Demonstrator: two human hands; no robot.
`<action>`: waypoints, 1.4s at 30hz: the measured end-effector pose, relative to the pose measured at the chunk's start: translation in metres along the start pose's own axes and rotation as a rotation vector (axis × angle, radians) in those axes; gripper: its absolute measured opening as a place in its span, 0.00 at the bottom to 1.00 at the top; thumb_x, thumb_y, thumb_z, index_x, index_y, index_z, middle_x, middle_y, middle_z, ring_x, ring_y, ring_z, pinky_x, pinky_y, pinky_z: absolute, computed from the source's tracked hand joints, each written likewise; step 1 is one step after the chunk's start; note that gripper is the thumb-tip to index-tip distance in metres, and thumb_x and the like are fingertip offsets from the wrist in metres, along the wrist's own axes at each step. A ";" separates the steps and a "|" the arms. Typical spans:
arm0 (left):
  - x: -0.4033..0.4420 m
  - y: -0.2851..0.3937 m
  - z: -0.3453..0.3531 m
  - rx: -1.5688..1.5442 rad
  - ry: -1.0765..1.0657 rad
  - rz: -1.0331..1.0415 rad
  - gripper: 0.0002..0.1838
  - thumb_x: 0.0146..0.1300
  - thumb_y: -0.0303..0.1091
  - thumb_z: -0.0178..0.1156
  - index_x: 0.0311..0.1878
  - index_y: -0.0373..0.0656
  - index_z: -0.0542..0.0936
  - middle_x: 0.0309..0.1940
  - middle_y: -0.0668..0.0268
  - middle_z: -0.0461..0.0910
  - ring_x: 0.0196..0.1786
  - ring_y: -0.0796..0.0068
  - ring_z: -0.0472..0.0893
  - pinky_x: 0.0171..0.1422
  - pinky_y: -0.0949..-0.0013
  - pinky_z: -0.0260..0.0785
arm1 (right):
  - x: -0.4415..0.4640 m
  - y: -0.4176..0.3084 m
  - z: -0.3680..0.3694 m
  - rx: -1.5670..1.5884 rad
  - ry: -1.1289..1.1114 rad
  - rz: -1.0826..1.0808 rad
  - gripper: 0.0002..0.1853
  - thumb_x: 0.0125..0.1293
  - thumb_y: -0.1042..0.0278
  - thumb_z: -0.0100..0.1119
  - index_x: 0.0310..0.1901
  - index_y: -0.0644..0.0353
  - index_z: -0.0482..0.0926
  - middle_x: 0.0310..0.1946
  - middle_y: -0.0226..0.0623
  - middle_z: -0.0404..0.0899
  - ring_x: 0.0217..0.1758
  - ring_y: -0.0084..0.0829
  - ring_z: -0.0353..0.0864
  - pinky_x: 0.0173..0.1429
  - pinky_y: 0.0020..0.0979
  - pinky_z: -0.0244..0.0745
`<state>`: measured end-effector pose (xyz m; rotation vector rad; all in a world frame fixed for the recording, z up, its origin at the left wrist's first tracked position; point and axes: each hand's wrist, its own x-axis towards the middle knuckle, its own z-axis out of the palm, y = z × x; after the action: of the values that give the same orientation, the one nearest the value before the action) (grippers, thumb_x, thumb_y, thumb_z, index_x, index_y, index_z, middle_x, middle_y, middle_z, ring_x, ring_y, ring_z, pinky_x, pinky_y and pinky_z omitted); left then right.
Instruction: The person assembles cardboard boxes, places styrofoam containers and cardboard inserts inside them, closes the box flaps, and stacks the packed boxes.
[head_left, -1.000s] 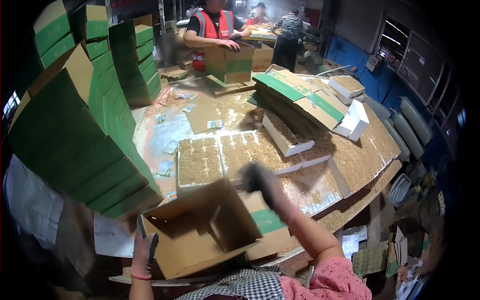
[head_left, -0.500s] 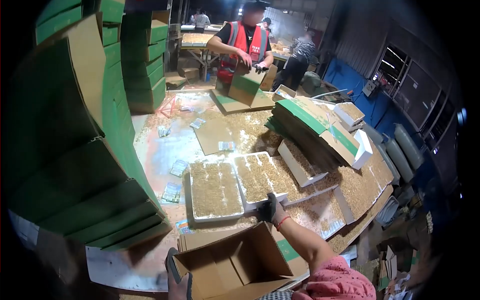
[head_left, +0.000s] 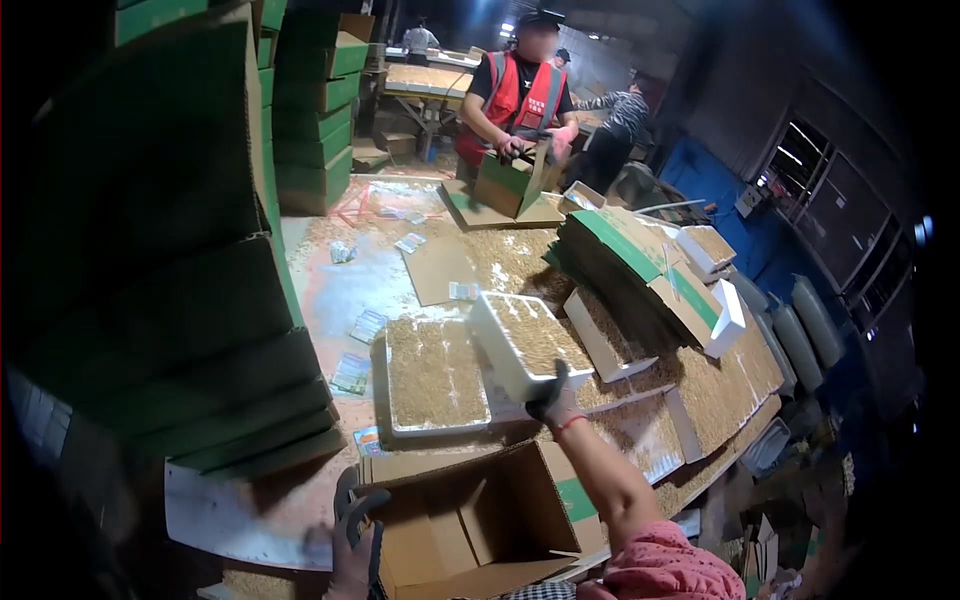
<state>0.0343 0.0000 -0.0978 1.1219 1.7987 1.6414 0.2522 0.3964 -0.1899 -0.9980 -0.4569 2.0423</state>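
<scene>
My right hand (head_left: 552,398), in a dark glove, grips the near end of a white foam tray (head_left: 512,372) filled with tan, grainy material. The tray is raised and tilted, its far end higher in view. Beside it on the left, a second filled foam tray (head_left: 437,375) lies flat on the table. My left hand (head_left: 358,530), also gloved, is at the left wall of an open cardboard box (head_left: 430,520), fingers around its edge. The inside of that box shows bare cardboard.
Tall stacks of green cartons (head_left: 160,330) stand on the left. Flattened green cardboard (head_left: 640,260) lies on the right of the table (head_left: 240,515), among loose grain and narrow foam trays. Across the table, a person in a red vest (head_left: 525,95) handles a carton (head_left: 510,185).
My right hand has lifted the near foam tray off the table and tilted it. My left hand's fingers have shifted slightly up at the box edge. The person opposite has turned the carton.
</scene>
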 end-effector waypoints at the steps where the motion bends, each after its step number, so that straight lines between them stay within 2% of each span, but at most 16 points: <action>1: -0.001 -0.003 -0.002 -0.035 -0.018 -0.016 0.35 0.56 0.17 0.48 0.70 0.41 0.60 0.60 0.59 0.69 0.63 0.69 0.70 0.70 0.67 0.60 | -0.015 -0.017 -0.004 0.070 -0.068 0.082 0.38 0.61 0.35 0.53 0.64 0.58 0.67 0.60 0.40 0.72 0.59 0.41 0.71 0.64 0.38 0.67; 5: 0.010 -0.005 -0.001 -0.344 -0.056 -0.332 0.22 0.62 0.21 0.50 0.61 0.39 0.72 0.62 0.61 0.70 0.63 0.76 0.69 0.67 0.70 0.62 | -0.145 -0.088 0.031 0.010 -0.332 0.260 0.51 0.58 0.39 0.61 0.70 0.68 0.51 0.66 0.52 0.62 0.68 0.48 0.64 0.74 0.43 0.58; 7: 0.031 -0.005 0.007 -0.174 -0.053 -0.009 0.28 0.56 0.19 0.50 0.63 0.41 0.70 0.56 0.67 0.72 0.56 0.80 0.72 0.56 0.77 0.68 | -0.175 -0.118 0.021 -0.138 -0.314 0.251 0.48 0.56 0.43 0.66 0.69 0.65 0.55 0.66 0.49 0.62 0.68 0.45 0.64 0.74 0.41 0.57; 8: 0.038 0.001 0.010 -0.327 -0.041 -0.266 0.29 0.52 0.18 0.47 0.62 0.43 0.71 0.53 0.67 0.73 0.52 0.80 0.71 0.52 0.78 0.68 | -0.171 -0.138 -0.015 -0.721 -0.431 -0.173 0.45 0.58 0.47 0.66 0.69 0.65 0.57 0.66 0.47 0.63 0.68 0.42 0.64 0.74 0.40 0.57; 9: 0.049 0.021 0.013 -0.160 -0.081 -0.402 0.28 0.51 0.18 0.45 0.59 0.43 0.72 0.51 0.67 0.73 0.46 0.80 0.73 0.45 0.78 0.69 | -0.191 -0.147 -0.007 -0.671 -0.408 -0.156 0.38 0.63 0.52 0.62 0.68 0.65 0.59 0.65 0.45 0.65 0.68 0.39 0.65 0.74 0.37 0.58; 13: 0.072 0.015 0.041 -0.095 -0.035 -0.007 0.27 0.50 0.17 0.45 0.57 0.41 0.71 0.43 0.67 0.72 0.33 0.79 0.72 0.34 0.79 0.65 | -0.229 -0.186 0.009 -0.732 -0.433 -0.038 0.27 0.70 0.60 0.55 0.65 0.67 0.67 0.60 0.40 0.72 0.65 0.30 0.69 0.71 0.30 0.62; 17: 0.061 0.081 0.071 0.162 -0.097 0.131 0.31 0.50 0.17 0.46 0.63 0.39 0.69 0.54 0.59 0.71 0.51 0.71 0.73 0.54 0.70 0.68 | -0.276 -0.169 0.089 -1.260 -0.538 -0.088 0.27 0.70 0.54 0.57 0.61 0.67 0.71 0.55 0.37 0.77 0.50 0.26 0.80 0.55 0.28 0.77; 23: 0.044 0.034 0.042 0.034 -0.093 0.080 0.31 0.48 0.15 0.46 0.61 0.35 0.69 0.59 0.60 0.69 0.68 0.66 0.64 0.76 0.67 0.49 | -0.178 -0.076 0.068 -1.207 -0.762 0.589 0.19 0.69 0.56 0.57 0.53 0.62 0.80 0.41 0.41 0.84 0.40 0.26 0.80 0.48 0.25 0.75; 26: 0.022 0.037 0.031 0.106 -0.097 0.038 0.34 0.46 0.14 0.44 0.63 0.36 0.69 0.62 0.60 0.69 0.69 0.66 0.65 0.75 0.69 0.51 | -0.081 0.007 0.018 -1.911 -1.166 0.184 0.15 0.64 0.56 0.56 0.41 0.58 0.84 0.35 0.36 0.84 0.35 0.34 0.82 0.35 0.31 0.77; 27: 0.017 0.035 0.027 0.009 -0.081 -0.038 0.36 0.44 0.13 0.46 0.64 0.37 0.69 0.61 0.62 0.70 0.67 0.68 0.66 0.74 0.70 0.51 | -0.085 0.023 0.033 -2.256 -0.984 0.178 0.14 0.63 0.55 0.56 0.37 0.54 0.86 0.35 0.37 0.84 0.37 0.37 0.83 0.37 0.36 0.78; 29: 0.016 0.024 0.023 -0.082 0.023 -0.275 0.36 0.44 0.14 0.47 0.63 0.39 0.70 0.58 0.66 0.73 0.59 0.71 0.71 0.68 0.71 0.58 | -0.118 0.032 0.072 -2.717 -1.279 -0.275 0.17 0.61 0.49 0.55 0.39 0.49 0.87 0.39 0.39 0.85 0.42 0.41 0.84 0.42 0.43 0.79; 33: 0.023 0.024 0.023 0.005 0.111 -0.471 0.22 0.47 0.15 0.50 0.48 0.40 0.74 0.44 0.68 0.74 0.43 0.75 0.74 0.54 0.71 0.66 | -0.146 0.049 0.101 -2.747 -1.793 -0.512 0.17 0.60 0.51 0.55 0.42 0.50 0.86 0.41 0.41 0.85 0.43 0.43 0.85 0.42 0.41 0.79; 37: 0.036 -0.009 0.024 0.130 0.221 -0.081 0.16 0.52 0.17 0.54 0.45 0.41 0.72 0.43 0.67 0.72 0.48 0.75 0.72 0.59 0.72 0.63 | -0.076 -0.055 0.207 -2.137 -1.095 -0.196 0.15 0.66 0.58 0.48 0.41 0.59 0.81 0.38 0.52 0.83 0.43 0.48 0.84 0.47 0.45 0.78; 38: 0.037 -0.008 0.016 0.766 0.012 0.148 0.16 0.62 0.30 0.53 0.53 0.39 0.70 0.51 0.61 0.71 0.57 0.68 0.69 0.65 0.67 0.58 | -0.012 -0.066 0.203 -1.876 -0.831 -0.624 0.18 0.66 0.52 0.51 0.45 0.58 0.80 0.37 0.53 0.82 0.43 0.50 0.83 0.48 0.44 0.77; 40: 0.046 -0.003 0.013 1.238 -0.156 0.284 0.19 0.67 0.37 0.53 0.57 0.37 0.70 0.54 0.57 0.72 0.61 0.63 0.69 0.69 0.65 0.57 | 0.130 -0.061 0.191 -1.582 -0.341 -0.956 0.42 0.57 0.33 0.59 0.61 0.62 0.69 0.51 0.56 0.77 0.54 0.50 0.78 0.57 0.43 0.74; 42: 0.053 -0.002 0.012 1.486 -0.270 0.393 0.22 0.70 0.40 0.53 0.60 0.36 0.69 0.57 0.55 0.71 0.63 0.61 0.68 0.71 0.63 0.56 | 0.216 -0.048 0.173 -1.791 -0.094 -0.719 0.60 0.50 0.28 0.62 0.71 0.69 0.49 0.70 0.58 0.55 0.73 0.52 0.56 0.73 0.42 0.56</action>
<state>0.0128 0.0499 -0.0920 2.1755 2.6323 -0.0794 0.0613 0.6001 -0.1593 -1.2573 -2.4343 0.6110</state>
